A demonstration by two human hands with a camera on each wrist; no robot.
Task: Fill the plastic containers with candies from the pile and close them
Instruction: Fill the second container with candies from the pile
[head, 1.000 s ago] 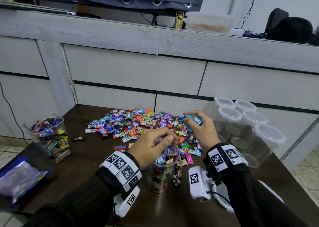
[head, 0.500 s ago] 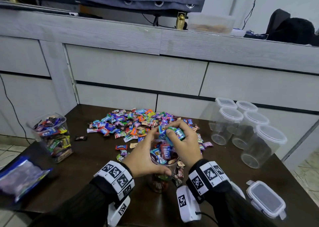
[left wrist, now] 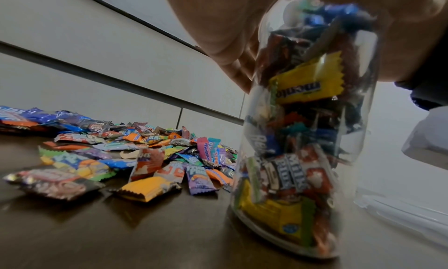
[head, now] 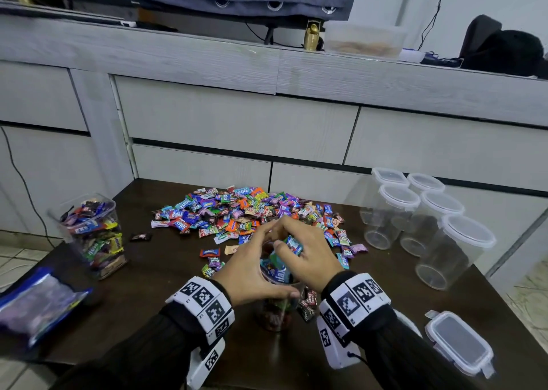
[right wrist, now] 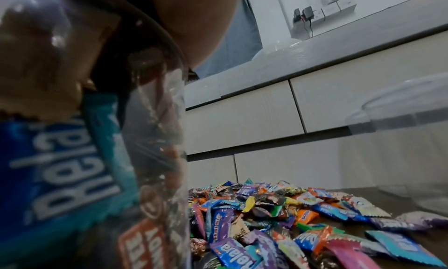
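Near the bench's (head: 489, 300) front edge my left hand (head: 252, 271) wraps the nearly full container (left wrist: 298, 139) while my right hand (head: 308, 259) — apparently pinching candies (head: 293, 246) — crowds its mouth, so wrappers may spill or tip it.

Right hand (head: 305, 256), formerly out over the candy pile (head: 237, 211), now brought in above the open container (head: 277, 306) beside the left hand (head: 252, 274). Handful of candies (head: 292, 246) carried along, now pressed onto the heaped contents.
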